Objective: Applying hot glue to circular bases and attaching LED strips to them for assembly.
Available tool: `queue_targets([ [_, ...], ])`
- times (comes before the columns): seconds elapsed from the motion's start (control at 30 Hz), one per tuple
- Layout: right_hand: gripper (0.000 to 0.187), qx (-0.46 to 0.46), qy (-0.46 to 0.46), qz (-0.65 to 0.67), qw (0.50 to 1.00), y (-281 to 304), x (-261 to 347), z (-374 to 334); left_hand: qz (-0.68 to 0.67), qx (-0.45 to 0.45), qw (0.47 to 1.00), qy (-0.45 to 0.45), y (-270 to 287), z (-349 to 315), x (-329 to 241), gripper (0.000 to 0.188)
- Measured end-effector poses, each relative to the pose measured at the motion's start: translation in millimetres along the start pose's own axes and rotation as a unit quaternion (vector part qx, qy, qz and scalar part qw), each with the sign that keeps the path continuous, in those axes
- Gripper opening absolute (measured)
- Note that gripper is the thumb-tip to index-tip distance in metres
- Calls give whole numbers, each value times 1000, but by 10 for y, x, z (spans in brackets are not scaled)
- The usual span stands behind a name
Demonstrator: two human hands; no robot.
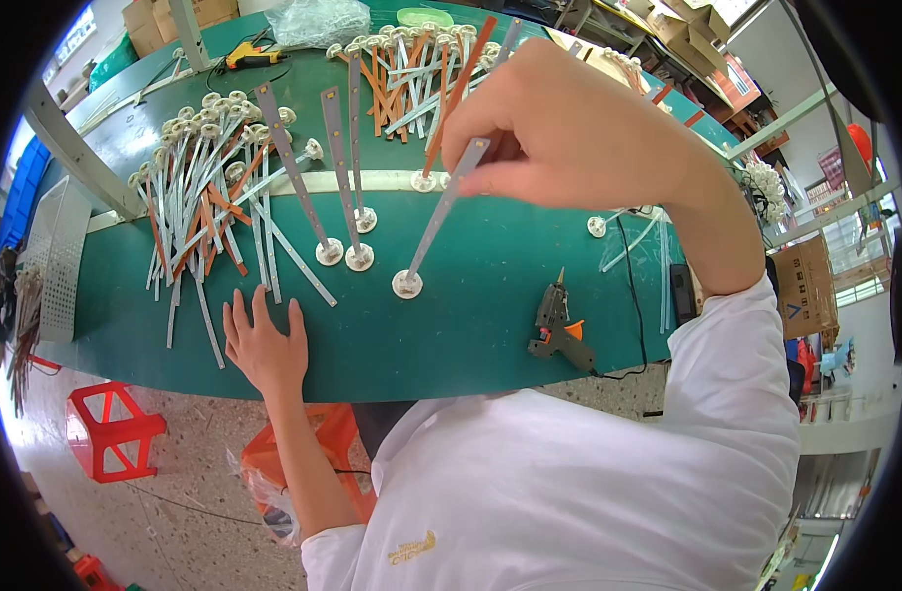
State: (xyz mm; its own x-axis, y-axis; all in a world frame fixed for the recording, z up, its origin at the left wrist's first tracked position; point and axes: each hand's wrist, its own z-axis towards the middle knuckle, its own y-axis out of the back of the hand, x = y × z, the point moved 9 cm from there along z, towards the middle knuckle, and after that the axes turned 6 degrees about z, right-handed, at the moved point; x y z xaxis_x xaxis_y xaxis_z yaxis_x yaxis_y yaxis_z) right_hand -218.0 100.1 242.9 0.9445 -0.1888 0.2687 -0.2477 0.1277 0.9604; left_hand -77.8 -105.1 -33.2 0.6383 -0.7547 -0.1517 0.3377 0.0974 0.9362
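My right hand (569, 123) is closed, thumb and fingers pinching the top of a grey LED strip (434, 231). That strip tilts up from a white round base (406, 286) on the green table. My left hand (268, 347) lies on the near part of the table with fingers spread, holding nothing. Just beyond it are the lower ends of a pile of silver and orange strips (200, 212) with white round ends. Between the hands, similar LED strips (338, 172) stand on white bases. Behind my right hand an orange strip (459, 94) rises from another base.
A glue gun (559, 323) with its cable lies on the right of the table (451, 355). Another strip pile (401, 79) lies farther back. At left stands a white perforated basket (62, 266); a yellow-and-black tool (254, 56) is at the back. Red stools (114, 428) stand below.
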Motion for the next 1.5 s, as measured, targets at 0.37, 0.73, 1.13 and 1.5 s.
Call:
queue_targets([
  [0.37, 18, -75, -73, 9, 995, 378, -349, 407, -1, 7, 1000, 14, -14, -18, 47, 49],
  [0.73, 20, -108, -102, -80, 986, 338, -805, 625, -15, -4, 1000, 1, 23, -12, 17, 49],
  [1.13, 23, -140, -91, -120, 979, 276, -1010, 717, -19, -3, 1000, 1, 47, -11, 3, 48],
  [1.5, 22, -149, -70, -91, 982, 268, -1039, 751, -21, -7, 1000, 2, 44, -18, 16, 49],
])
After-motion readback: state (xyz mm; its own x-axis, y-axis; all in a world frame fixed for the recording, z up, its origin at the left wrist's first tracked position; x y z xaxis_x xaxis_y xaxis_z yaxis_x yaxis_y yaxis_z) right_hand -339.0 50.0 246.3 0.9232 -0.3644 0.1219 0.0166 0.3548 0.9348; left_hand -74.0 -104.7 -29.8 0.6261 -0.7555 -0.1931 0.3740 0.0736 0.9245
